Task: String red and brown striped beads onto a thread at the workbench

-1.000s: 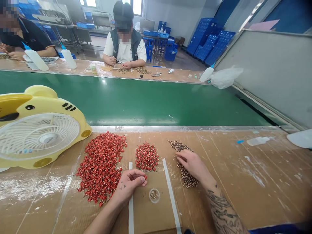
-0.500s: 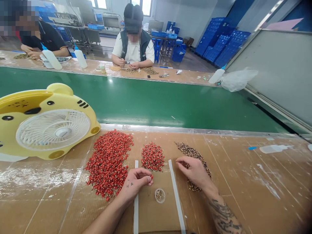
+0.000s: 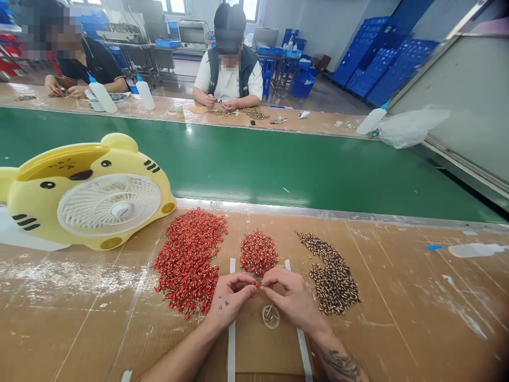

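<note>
We look across a green conveyor belt that runs the full width of the scene. On its far side a person in a white shirt and dark vest sits working at their own small heaps. On the near side is our cardboard-covered tabletop. A yellow tiger-faced fan stands on its left part, close to the belt's edge.

To the right of the fan lies the large red heap, a broad spread of small red pieces. Well to its right we find the dark heap of brown speckled bits. Between these two, near the belt, sits the small red heap.

Just below that small heap, the left hand and the right hand meet fingertip to fingertip, resting over two white strips taped to the cardboard. A clear round cup stands between the strips, just under the right hand.

The left grip is closed in a fine pinch on a single red piece, held just above the tabletop. The right grip is also pinched shut, its fingertips right against that piece. We cannot tell whether it holds something of its own.
</note>
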{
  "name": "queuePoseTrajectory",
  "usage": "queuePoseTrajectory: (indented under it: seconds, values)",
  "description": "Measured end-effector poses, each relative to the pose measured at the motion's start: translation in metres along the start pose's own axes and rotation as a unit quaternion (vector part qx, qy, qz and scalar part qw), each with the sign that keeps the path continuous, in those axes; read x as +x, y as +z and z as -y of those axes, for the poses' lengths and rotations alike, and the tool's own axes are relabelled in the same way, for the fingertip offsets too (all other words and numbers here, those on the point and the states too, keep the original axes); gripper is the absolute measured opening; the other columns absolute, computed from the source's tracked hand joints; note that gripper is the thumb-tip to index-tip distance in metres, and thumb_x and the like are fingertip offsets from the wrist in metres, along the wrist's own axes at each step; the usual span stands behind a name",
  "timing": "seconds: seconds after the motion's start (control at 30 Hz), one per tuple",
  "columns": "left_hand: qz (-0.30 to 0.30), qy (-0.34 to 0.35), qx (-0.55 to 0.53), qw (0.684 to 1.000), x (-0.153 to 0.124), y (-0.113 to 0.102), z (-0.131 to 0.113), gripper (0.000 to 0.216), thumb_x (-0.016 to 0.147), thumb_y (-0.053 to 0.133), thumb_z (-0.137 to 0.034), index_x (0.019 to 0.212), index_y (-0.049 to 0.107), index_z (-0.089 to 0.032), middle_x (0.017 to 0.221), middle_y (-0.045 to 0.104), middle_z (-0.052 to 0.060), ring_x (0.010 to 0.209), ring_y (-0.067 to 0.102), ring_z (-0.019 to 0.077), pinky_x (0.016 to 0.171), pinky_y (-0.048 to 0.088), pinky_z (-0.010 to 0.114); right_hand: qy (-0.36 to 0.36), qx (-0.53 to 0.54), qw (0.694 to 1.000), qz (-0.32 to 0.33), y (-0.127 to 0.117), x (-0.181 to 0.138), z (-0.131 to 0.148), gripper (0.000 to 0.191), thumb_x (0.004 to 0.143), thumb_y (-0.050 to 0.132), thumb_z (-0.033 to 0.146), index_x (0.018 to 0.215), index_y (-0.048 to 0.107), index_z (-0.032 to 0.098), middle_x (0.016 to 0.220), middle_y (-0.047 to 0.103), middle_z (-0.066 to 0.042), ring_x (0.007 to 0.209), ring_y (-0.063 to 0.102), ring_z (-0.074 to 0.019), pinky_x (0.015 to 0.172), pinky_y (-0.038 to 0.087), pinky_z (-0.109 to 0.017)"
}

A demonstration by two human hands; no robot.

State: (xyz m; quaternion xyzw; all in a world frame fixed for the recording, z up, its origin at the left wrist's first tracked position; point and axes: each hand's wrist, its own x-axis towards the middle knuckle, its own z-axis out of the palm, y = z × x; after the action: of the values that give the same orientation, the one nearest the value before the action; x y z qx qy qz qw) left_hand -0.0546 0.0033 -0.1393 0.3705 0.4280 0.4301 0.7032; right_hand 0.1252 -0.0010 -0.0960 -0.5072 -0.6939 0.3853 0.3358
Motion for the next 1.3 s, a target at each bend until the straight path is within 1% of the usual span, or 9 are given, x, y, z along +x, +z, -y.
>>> queuePoseTrajectory:
  seconds: [0.2, 0.33, 0.47, 0.57, 0.7, 0.87, 1.03, 1.17, 1.3]
  values:
    - [-0.001, 0.016, 0.050, 0.999, -0.002, 0.000, -0.004, 0.011, 0.070, 0.077, -0.023, 0.076, 0.074, -0.014, 0.065, 0.072, 0.004, 0.060, 0.065, 0.0144, 0.061, 0.050, 0.023, 0.012, -0.001, 1.000, 0.007, 0.004, 0.000, 0.002, 0.013, 0.085, 0.063, 0.014, 0.073, 0.063, 0.019, 0.076, 0.066, -0.001, 0.072, 0.061, -0.0166, 0.068, 0.045, -0.026]
    - [-0.015, 0.064, 0.088, 0.994, -0.004, 0.000, -0.002, 0.009, 0.072, 0.075, -0.023, 0.076, 0.075, -0.014, 0.071, 0.072, 0.006, 0.063, 0.064, 0.0157, 0.061, 0.050, 0.023, 0.022, -0.011, 1.000, 0.007, 0.005, -0.001, 0.004, 0.012, 0.085, 0.064, 0.017, 0.074, 0.064, 0.020, 0.076, 0.066, -0.001, 0.072, 0.061, -0.0169, 0.068, 0.046, -0.026]
    - [-0.021, 0.115, 0.120, 0.986, -0.006, -0.002, 0.003, 0.009, 0.077, 0.073, -0.024, 0.077, 0.076, -0.016, 0.078, 0.073, 0.008, 0.072, 0.067, 0.0193, 0.067, 0.052, 0.026, 0.030, -0.020, 0.999, 0.005, 0.007, -0.001, 0.004, 0.014, 0.088, 0.064, 0.022, 0.074, 0.065, 0.020, 0.077, 0.067, -0.002, 0.072, 0.062, -0.0182, 0.068, 0.047, -0.028]
    - [-0.019, 0.132, 0.123, 0.983, -0.007, -0.003, 0.004, 0.009, 0.079, 0.072, -0.024, 0.079, 0.077, -0.017, 0.081, 0.074, 0.009, 0.077, 0.068, 0.0207, 0.071, 0.053, 0.028, 0.028, -0.012, 0.999, 0.010, 0.008, -0.002, 0.004, 0.014, 0.089, 0.063, 0.024, 0.076, 0.068, 0.020, 0.079, 0.069, -0.004, 0.074, 0.063, -0.0190, 0.071, 0.049, -0.029]
    - [-0.024, 0.127, 0.134, 0.982, -0.007, -0.004, 0.002, 0.007, 0.079, 0.072, -0.022, 0.079, 0.078, -0.018, 0.079, 0.074, 0.008, 0.074, 0.067, 0.0201, 0.069, 0.052, 0.027, 0.050, 0.032, 0.998, 0.022, 0.008, -0.001, 0.001, 0.013, 0.089, 0.063, 0.026, 0.081, 0.072, 0.020, 0.085, 0.072, -0.005, 0.079, 0.066, -0.0197, 0.075, 0.051, -0.029]
    - [-0.014, 0.119, 0.141, 0.983, -0.008, -0.005, 0.000, 0.009, 0.079, 0.072, -0.022, 0.079, 0.080, -0.019, 0.077, 0.075, 0.008, 0.072, 0.067, 0.0199, 0.069, 0.052, 0.028, 0.111, 0.122, 0.986, 0.024, 0.006, -0.001, -0.005, 0.018, 0.084, 0.067, 0.033, 0.078, 0.072, 0.017, 0.079, 0.071, -0.006, 0.073, 0.065, -0.0189, 0.066, 0.051, -0.026]
    - [-0.003, 0.118, 0.142, 0.983, -0.008, -0.006, 0.002, 0.011, 0.080, 0.072, -0.027, 0.078, 0.081, -0.019, 0.074, 0.075, 0.008, 0.069, 0.066, 0.0197, 0.067, 0.052, 0.029, 0.112, 0.095, 0.988, 0.054, 0.001, 0.001, -0.007, 0.019, 0.084, 0.068, 0.032, 0.080, 0.079, 0.018, 0.079, 0.072, -0.005, 0.073, 0.063, -0.0178, 0.067, 0.049, -0.026]
    - [-0.022, 0.089, 0.135, 0.987, -0.007, -0.005, 0.007, 0.012, 0.076, 0.075, -0.029, 0.079, 0.080, -0.019, 0.071, 0.074, 0.007, 0.063, 0.066, 0.0188, 0.061, 0.052, 0.027, 0.126, 0.077, 0.986, 0.076, -0.003, 0.002, -0.008, 0.019, 0.083, 0.068, 0.033, 0.079, 0.080, 0.018, 0.076, 0.071, -0.005, 0.069, 0.062, -0.0177, 0.063, 0.046, -0.026]
    - [-0.017, 0.063, 0.092, 0.994, -0.007, -0.004, 0.010, 0.012, 0.075, 0.076, -0.029, 0.078, 0.078, -0.018, 0.071, 0.075, 0.006, 0.064, 0.068, 0.0191, 0.063, 0.054, 0.028, 0.132, 0.070, 0.985, 0.085, -0.004, 0.005, -0.008, 0.020, 0.081, 0.067, 0.033, 0.077, 0.079, 0.018, 0.073, 0.071, -0.004, 0.068, 0.062, -0.0176, 0.063, 0.046, -0.026]
